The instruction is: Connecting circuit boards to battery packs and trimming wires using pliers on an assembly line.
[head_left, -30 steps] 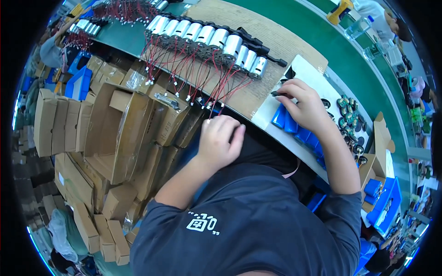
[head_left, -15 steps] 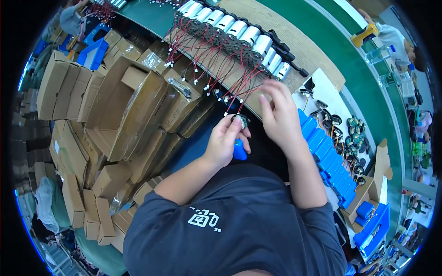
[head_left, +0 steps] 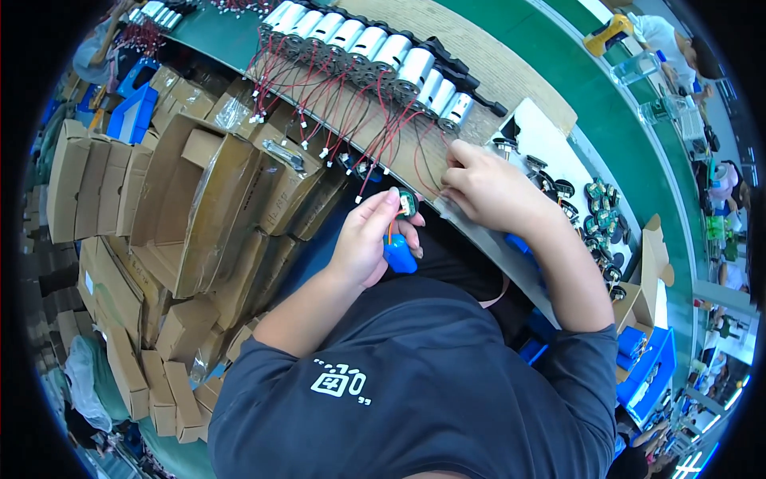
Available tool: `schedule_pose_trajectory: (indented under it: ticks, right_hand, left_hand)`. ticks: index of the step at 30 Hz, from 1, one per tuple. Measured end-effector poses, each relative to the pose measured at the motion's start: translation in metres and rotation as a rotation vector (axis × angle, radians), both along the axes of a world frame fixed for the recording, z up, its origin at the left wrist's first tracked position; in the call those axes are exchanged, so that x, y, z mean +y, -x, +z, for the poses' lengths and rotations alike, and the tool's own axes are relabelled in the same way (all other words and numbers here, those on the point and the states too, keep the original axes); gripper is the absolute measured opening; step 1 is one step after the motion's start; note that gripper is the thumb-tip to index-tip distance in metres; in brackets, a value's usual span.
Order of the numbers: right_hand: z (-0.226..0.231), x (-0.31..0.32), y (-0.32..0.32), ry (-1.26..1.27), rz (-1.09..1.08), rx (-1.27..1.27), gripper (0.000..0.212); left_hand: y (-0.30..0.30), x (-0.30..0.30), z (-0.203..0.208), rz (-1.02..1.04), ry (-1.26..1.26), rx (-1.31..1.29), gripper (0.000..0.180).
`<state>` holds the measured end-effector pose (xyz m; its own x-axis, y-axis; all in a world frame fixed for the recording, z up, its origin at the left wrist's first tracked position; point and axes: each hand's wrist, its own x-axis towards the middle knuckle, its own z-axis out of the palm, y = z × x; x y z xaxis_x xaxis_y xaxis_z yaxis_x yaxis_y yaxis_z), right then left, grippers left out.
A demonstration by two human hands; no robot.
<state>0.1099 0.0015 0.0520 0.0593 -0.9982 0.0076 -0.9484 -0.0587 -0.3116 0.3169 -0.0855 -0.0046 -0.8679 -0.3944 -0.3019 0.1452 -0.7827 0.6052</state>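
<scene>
My left hand (head_left: 369,239) is closed, with a small round circuit board (head_left: 408,204) pinched between thumb and fingers. Thin orange wires run from the board to a blue battery pack (head_left: 400,254), which hangs beside my fingers. My right hand (head_left: 487,185) is over the table's near edge, its fingers curled together beside the loose red and black motor wires (head_left: 420,152). Whatever sits between those fingertips is hidden. Beyond them, silver cylindrical motors (head_left: 368,43) lie in a row, their leads with white plugs draping over the edge.
Cardboard boxes (head_left: 163,211) are piled on the left. On the right, more round boards (head_left: 600,209) lie on a white surface. Below them stand an open carton (head_left: 650,275) and a blue bin (head_left: 656,375). A power tool (head_left: 608,34) and bottle (head_left: 638,69) are across the bench.
My right hand has gone from spread fingers to curled ones near the wires. The board in my left hand has turned, showing its face and more of the battery pack. The whole view has shifted.
</scene>
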Motion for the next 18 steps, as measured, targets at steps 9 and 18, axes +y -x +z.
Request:
schedule_pose_trajectory:
  ticks: [9, 18]
  right_hand:
    - [0.007, 0.026, 0.007, 0.013, 0.188, 0.154, 0.014]
    - [0.012, 0.010, 0.009, -0.083, 0.109, -0.193, 0.029]
  left_hand:
    - [0.016, -0.008, -0.023, 0.138, 0.157, -0.131, 0.034]
    - [0.025, -0.010, -0.008, 0.131, 0.262, -0.082, 0.031]
